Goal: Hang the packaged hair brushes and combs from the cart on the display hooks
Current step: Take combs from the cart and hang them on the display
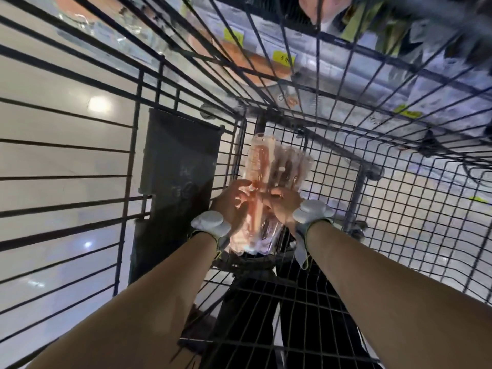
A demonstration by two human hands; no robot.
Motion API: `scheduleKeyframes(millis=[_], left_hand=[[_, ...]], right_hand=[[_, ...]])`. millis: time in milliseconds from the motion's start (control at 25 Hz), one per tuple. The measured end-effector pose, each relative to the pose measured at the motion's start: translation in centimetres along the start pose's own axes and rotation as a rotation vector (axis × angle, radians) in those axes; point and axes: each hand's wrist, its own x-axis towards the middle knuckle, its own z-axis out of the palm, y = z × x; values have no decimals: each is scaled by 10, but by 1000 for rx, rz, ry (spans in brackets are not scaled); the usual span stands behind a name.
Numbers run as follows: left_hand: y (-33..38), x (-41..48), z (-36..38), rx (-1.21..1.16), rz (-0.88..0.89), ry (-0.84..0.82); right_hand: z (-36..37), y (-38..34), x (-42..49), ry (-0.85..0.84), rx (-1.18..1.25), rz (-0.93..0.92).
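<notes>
A bundle of clear packs (277,166) with pinkish brushes or combs inside, too blurred to tell which, sits mid-frame, held upright inside the wire cart (399,209). The left hand (231,206) grips its lower end at 7 o'clock, fingers curled round it; the right hand (279,206) grips at 5 o'clock. Grey wrist bands (210,222) sit on both arms. A dark panel (175,166) stands at 9 o'clock, and more packaged goods (253,62) lie at 12 o'clock.

Left hand (229,206) and right hand (282,207) reach forward together, both gripping.
</notes>
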Motion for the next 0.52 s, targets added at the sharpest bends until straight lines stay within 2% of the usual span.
scheduleKeyframes(millis=[120,240,400,520], left_hand=[[-5,-3,4,29,121,-77],[0,-3,9,104,145,-37],[14,0,5,138,-53,46],[24,2,3,80,-219,-52]], right_hand=[[-3,7,11,136,-218,-57],[-7,11,6,125,-264,-92],[-22,16,-16,42,-173,-130],[-35,22,-31,32,-250,-128]])
